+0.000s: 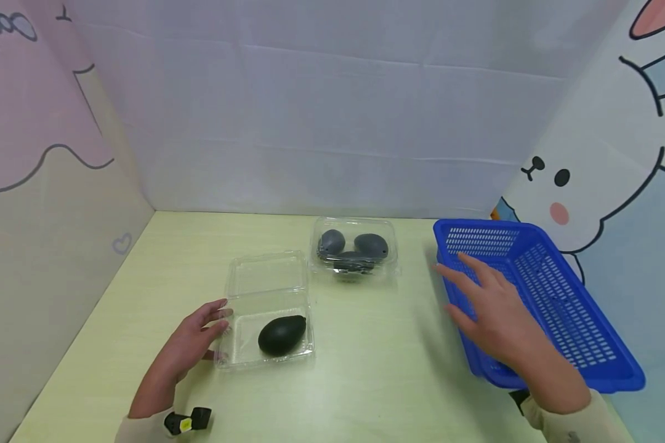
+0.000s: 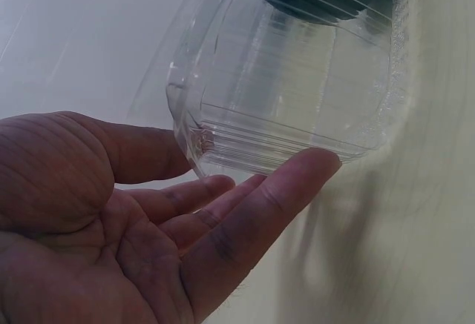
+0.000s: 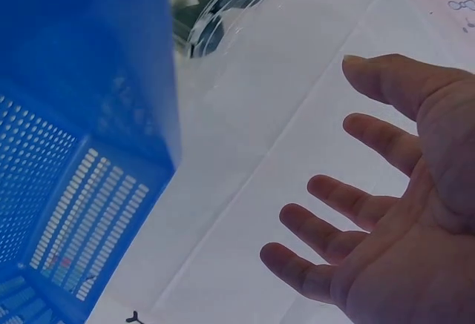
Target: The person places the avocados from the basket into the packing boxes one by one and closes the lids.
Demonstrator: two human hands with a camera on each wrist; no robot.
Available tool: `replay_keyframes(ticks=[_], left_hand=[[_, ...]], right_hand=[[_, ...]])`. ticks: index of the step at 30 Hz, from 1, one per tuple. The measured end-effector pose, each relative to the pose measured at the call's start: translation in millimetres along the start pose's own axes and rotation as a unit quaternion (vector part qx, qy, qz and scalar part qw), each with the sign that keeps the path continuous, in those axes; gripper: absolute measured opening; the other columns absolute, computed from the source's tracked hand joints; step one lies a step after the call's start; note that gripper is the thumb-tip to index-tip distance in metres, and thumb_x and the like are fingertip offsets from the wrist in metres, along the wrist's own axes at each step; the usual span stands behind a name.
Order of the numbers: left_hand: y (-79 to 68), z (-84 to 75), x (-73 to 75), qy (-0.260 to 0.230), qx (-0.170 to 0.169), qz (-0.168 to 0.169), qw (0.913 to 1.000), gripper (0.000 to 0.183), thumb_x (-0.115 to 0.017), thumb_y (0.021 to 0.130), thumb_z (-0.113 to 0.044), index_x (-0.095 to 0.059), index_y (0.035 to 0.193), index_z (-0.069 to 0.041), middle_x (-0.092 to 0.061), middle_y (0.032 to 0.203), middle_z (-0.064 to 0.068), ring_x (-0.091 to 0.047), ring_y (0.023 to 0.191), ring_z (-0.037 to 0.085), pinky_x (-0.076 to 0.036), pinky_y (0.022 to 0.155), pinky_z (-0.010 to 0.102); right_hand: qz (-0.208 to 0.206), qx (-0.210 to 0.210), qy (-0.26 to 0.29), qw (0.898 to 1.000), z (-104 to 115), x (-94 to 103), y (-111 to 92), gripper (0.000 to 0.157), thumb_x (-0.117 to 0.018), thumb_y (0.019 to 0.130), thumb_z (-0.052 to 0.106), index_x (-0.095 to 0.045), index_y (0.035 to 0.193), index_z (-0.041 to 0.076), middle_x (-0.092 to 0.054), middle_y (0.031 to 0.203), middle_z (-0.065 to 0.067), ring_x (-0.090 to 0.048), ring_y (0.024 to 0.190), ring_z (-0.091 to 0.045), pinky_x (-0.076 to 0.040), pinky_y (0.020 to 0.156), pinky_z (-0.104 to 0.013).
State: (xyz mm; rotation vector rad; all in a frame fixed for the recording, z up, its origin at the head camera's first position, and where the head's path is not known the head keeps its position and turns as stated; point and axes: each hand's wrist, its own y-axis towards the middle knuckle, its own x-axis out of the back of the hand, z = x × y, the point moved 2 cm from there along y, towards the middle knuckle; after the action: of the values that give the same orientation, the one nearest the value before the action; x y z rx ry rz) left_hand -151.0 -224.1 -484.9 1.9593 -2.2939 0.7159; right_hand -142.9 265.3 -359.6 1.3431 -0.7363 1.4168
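Observation:
At the left of the head view, my left hand (image 1: 196, 332) touches the left side of an open clear plastic clamshell box (image 1: 241, 329), its lid folded back. The left wrist view shows the thumb (image 2: 152, 153) against the box's corner and the other fingers extended along its wall. A single dark green avocado (image 1: 281, 336) lies in the right part of this box. Over the near left side of a blue plastic basket (image 1: 576, 289), my right hand (image 1: 495, 307) hovers with fingers spread, holding nothing.
Behind and right of the open box stands a closed clear clamshell box (image 1: 390, 267) with several dark avocados (image 1: 371, 246). A white cloth wall (image 1: 332, 123) backs the pale table (image 1: 377, 357). Beyond the basket, a printed side wall (image 1: 643, 246) rises at the right.

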Motion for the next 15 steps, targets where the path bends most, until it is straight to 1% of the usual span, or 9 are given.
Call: replay_keyframes(ticks=[4,6,11,15], left_hand=[[0.0,0.0,0.0,0.000,-0.003,-0.002,1.0000,0.058,-0.052,0.108,-0.009,-0.027,0.160,0.001,-0.038,0.154,0.033,-0.048,0.134,0.052,-0.061,0.073,0.042],[-0.2,-0.2,-0.1,0.000,-0.005,-0.003,1.0000,0.058,-0.052,0.108,-0.009,-0.027,0.160,0.001,-0.038,0.154,0.033,-0.049,0.133,0.052,-0.061,0.072,0.042],[-0.6,-0.2,-0.3,-0.004,-0.007,-0.003,1.0000,0.058,-0.052,0.108,-0.009,-0.027,0.159,0.001,-0.038,0.155,0.033,-0.049,0.133,0.052,-0.061,0.071,0.042],[-1.0,0.4,-0.1,-0.007,-0.011,-0.002,0.9999,0.057,-0.052,0.108,-0.008,-0.027,0.159,0.002,-0.038,0.154,0.034,-0.049,0.133,0.052,-0.061,0.071,0.042]], right_hand=[[-0.003,-0.007,-0.003,1.000,-15.5,1.0,-5.6,0.068,-0.080,0.091,0.020,-0.052,0.152,0.017,-0.035,0.158,-0.026,-0.035,0.137,-0.056,-0.032,0.098,-0.081],[0.001,-0.016,-0.003,1.000,-23.1,1.0,-8.2,0.068,-0.080,0.091,0.021,-0.051,0.153,0.016,-0.034,0.158,-0.027,-0.034,0.137,-0.058,-0.030,0.098,-0.082],[0.024,-0.052,-0.005,0.998,-42.2,-0.1,-14.8,0.070,-0.078,0.092,0.023,-0.048,0.154,0.016,-0.031,0.158,-0.030,-0.030,0.137,-0.061,-0.025,0.098,-0.085],[0.046,-0.078,-0.007,0.996,-59.3,-3.6,-20.3,0.071,-0.077,0.093,0.024,-0.045,0.156,0.014,-0.029,0.157,-0.034,-0.028,0.137,-0.063,-0.024,0.097,-0.086]])
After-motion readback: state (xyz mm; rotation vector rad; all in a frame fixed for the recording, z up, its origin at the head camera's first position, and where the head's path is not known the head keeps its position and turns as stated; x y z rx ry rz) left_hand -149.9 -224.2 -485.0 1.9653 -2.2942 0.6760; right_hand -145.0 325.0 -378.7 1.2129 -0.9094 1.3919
